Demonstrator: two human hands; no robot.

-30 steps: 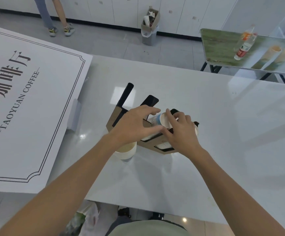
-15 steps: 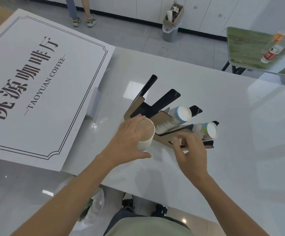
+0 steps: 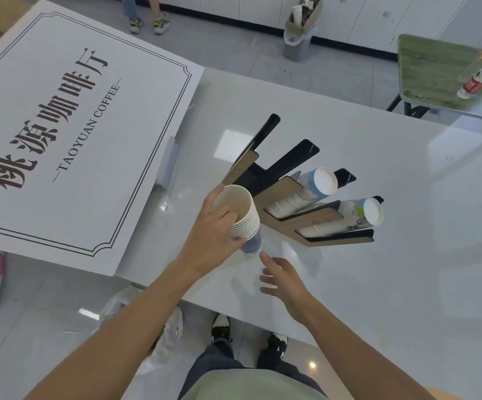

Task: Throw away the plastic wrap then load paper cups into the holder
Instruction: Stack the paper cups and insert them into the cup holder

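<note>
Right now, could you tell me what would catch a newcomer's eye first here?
The left hand grips a stack of white paper cups beside the wood-and-black slotted cup holder on the glossy white counter. A large white coffee-shop signboard fills the left, and the right hand hovers open.

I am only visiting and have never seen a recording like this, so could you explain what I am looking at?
There is no machine here: a person wears a camera on the head, looking down at two bare hands. The left hand grips a stack of plain white paper cups. The right hand hovers open and empty. On the glossy white table stands a brown-and-black slotted cup holder with two slots already holding printed cup stacks. A large white coffee-shop sign lies to the left.
</note>
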